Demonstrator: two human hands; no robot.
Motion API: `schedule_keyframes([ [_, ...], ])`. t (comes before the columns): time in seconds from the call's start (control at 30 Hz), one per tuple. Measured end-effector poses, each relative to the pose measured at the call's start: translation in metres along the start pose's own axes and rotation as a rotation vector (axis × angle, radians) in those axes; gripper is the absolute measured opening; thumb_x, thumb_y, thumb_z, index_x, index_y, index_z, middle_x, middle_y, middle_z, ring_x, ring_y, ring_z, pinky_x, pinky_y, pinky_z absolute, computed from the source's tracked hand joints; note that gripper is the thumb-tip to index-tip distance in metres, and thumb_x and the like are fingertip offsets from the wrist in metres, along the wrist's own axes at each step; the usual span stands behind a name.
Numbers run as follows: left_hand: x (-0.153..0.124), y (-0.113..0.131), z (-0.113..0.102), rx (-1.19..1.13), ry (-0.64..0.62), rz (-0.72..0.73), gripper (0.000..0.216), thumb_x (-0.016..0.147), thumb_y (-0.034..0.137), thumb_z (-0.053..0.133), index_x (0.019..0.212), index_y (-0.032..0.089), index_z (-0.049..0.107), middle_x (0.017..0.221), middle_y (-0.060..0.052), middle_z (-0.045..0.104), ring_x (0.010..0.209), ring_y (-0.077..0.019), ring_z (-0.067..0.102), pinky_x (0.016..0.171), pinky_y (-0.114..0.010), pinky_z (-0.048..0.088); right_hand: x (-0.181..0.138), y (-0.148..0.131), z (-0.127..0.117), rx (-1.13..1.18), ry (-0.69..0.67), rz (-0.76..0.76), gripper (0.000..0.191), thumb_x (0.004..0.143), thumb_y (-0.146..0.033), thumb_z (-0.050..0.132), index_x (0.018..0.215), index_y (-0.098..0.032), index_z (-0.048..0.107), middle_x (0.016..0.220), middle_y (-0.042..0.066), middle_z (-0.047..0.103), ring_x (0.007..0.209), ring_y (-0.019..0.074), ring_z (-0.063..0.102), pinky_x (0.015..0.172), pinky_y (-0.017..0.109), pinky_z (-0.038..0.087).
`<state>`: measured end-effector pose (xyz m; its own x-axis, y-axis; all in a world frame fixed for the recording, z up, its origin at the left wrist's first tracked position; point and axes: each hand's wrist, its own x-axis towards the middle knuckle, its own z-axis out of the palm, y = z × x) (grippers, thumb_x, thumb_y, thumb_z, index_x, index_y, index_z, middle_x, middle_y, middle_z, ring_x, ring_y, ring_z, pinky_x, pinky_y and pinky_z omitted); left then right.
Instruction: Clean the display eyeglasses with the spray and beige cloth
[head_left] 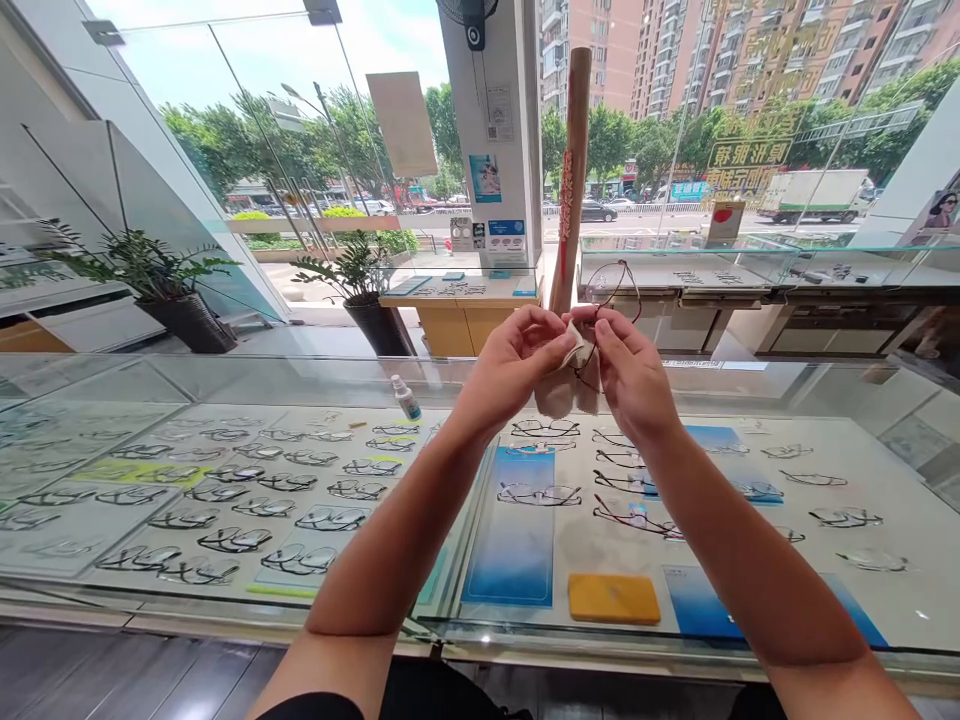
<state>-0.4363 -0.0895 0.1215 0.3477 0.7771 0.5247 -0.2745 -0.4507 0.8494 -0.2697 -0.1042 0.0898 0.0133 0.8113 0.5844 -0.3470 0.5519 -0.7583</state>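
In the head view, my left hand (517, 355) is closed on a light beige cloth (556, 393), pinched between thumb and fingers. Parts of the cloth hang below both hands. My right hand (634, 370) grips a pair of eyeglasses (624, 290) with thin dark reddish frames; one side loops up above the fingers. The cloth touches the eyeglasses between the two hands, where fingers hide part of the frame. Both hands are raised above the glass display counter (450, 610). A small white spray bottle (406, 398) stands on the counter, left of my hands.
Rows of eyeglasses (300, 518) lie inside the counter. A yellow-orange case (613, 598) is near its front edge. Beyond it are a wooden post (571, 180), a potted plant (364, 270), another glass showcase (675, 265) and large windows facing a street.
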Motion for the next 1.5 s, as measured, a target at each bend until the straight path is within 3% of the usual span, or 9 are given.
schedule_keyframes([
  [0.17,0.0,-0.007,0.003,-0.127,0.01,-0.154,0.056,0.073,0.046,0.105,0.097,0.021,0.061,0.091,0.0,0.07,0.079,-0.011,0.066,0.075,-0.025,0.056,-0.003,-0.005,0.005,0.085,-0.029,0.027,0.027,0.103,-0.055,0.075,0.118,-0.033,0.08,0.127,0.004,0.082,0.122,0.0256,0.077,0.105,0.047,0.067],
  [0.3,-0.001,-0.008,0.001,-0.057,-0.131,-0.264,0.058,0.082,0.067,0.095,0.097,0.017,0.067,0.086,-0.002,0.069,0.075,-0.0108,0.063,0.068,-0.024,0.05,-0.004,-0.008,0.005,0.093,-0.032,-0.003,0.025,0.102,-0.053,0.077,0.116,-0.034,0.083,0.127,0.003,0.083,0.122,0.0248,0.077,0.107,0.045,0.066],
  [0.43,-0.004,-0.005,0.001,0.003,-0.246,-0.198,0.055,0.092,0.07,0.085,0.098,0.017,0.073,0.089,-0.004,0.071,0.081,-0.0137,0.064,0.074,-0.027,0.052,-0.005,-0.008,0.004,0.087,-0.044,-0.004,0.023,0.101,-0.053,0.078,0.116,-0.036,0.085,0.125,0.002,0.083,0.119,0.0229,0.077,0.109,0.044,0.064],
  [0.6,-0.005,-0.003,0.003,-0.054,-0.282,-0.165,0.05,0.092,0.063,0.087,0.1,0.016,0.072,0.089,-0.003,0.07,0.078,-0.0131,0.063,0.075,-0.028,0.056,-0.005,-0.012,0.006,0.099,-0.051,0.027,0.024,0.098,-0.053,0.08,0.112,-0.035,0.086,0.122,0.002,0.084,0.112,0.0225,0.077,0.106,0.042,0.064],
  [0.8,-0.007,-0.006,0.008,-0.051,-0.266,-0.132,0.051,0.088,0.057,0.093,0.117,0.02,0.073,0.099,-0.004,0.069,0.082,-0.0133,0.059,0.072,-0.027,0.051,-0.005,-0.015,0.004,0.11,-0.06,0.056,0.02,0.098,-0.047,0.078,0.111,-0.035,0.088,0.126,0.002,0.084,0.114,0.0228,0.076,0.106,0.041,0.063],
  [1.0,-0.007,-0.008,0.008,0.021,-0.237,-0.114,0.045,0.089,0.057,0.091,0.108,0.022,0.07,0.084,0.0,0.058,0.067,-0.0116,0.044,0.058,-0.028,0.036,-0.002,-0.012,-0.002,0.063,-0.052,0.094,0.021,0.097,-0.048,0.077,0.111,-0.036,0.086,0.13,0.002,0.083,0.119,0.0243,0.074,0.112,0.044,0.061],
  [1.33,-0.005,0.003,-0.003,0.066,-0.412,-0.095,0.038,0.094,0.052,0.086,0.088,0.019,0.067,0.076,0.001,0.055,0.067,-0.0122,0.047,0.06,-0.03,0.038,-0.001,-0.014,-0.006,0.105,-0.09,0.144,0.02,0.096,-0.047,0.078,0.103,-0.031,0.087,0.121,0.004,0.084,0.106,0.0233,0.075,0.1,0.042,0.064],
  [1.5,-0.005,0.0,0.001,0.04,-0.333,-0.105,0.036,0.088,0.049,0.091,0.098,0.019,0.072,0.078,0.002,0.059,0.068,-0.0112,0.049,0.062,-0.028,0.041,-0.002,-0.012,-0.003,0.082,-0.1,0.152,0.024,0.097,-0.05,0.076,0.106,-0.031,0.086,0.123,0.005,0.084,0.115,0.0262,0.075,0.106,0.045,0.064],
])
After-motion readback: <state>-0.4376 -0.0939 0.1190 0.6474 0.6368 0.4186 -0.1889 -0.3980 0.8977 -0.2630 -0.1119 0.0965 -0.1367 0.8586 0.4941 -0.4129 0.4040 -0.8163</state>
